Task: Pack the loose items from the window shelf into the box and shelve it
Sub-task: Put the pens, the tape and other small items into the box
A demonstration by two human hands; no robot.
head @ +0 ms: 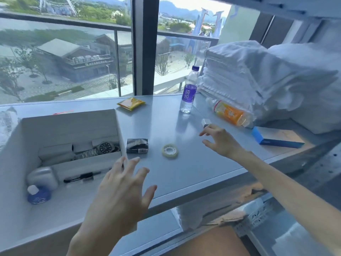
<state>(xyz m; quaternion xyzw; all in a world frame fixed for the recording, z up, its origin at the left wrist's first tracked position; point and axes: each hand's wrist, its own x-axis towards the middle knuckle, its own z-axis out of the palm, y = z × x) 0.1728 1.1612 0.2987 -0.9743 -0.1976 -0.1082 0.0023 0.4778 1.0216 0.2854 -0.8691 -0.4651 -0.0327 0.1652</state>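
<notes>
Box (70, 124): white, open-topped, standing at the left end of the window shelf (184, 163), not yet shelved.

Packed so far: a wristwatch (103, 147), a white case (43, 177), a small blue bottle (37, 195) and a black pen (83, 177) lie inside it.

Outstanding on the shelf:
- a dark packet (137, 145), just beside the box's right wall
- a clear tape roll (170, 150), near the packet
- a yellow sachet (131, 103), toward the window
- an upright water bottle (189, 89) with a purple label
- an orange drink bottle (230, 113), lying on its side against the folded white towels (239, 74)
- a small white object (204, 122), too small to identify
- a flat blue box (276, 138), at the right

Whether the towels and the flat blue box count as loose items cannot be judged from this view.

Your left hand (120, 185) is over the near right corner of the box. Its grip is wide open, fingers spread, holding nothing. Contact with the box wall cannot be confirmed.

Your right hand (219, 141) is out over the shelf, fingertips just short of the small white object. Its grip is loosely open and has hold of nothing.

Assessment: packing is under way, with the larger share of the items left. Shelving the box has not begun.
</notes>
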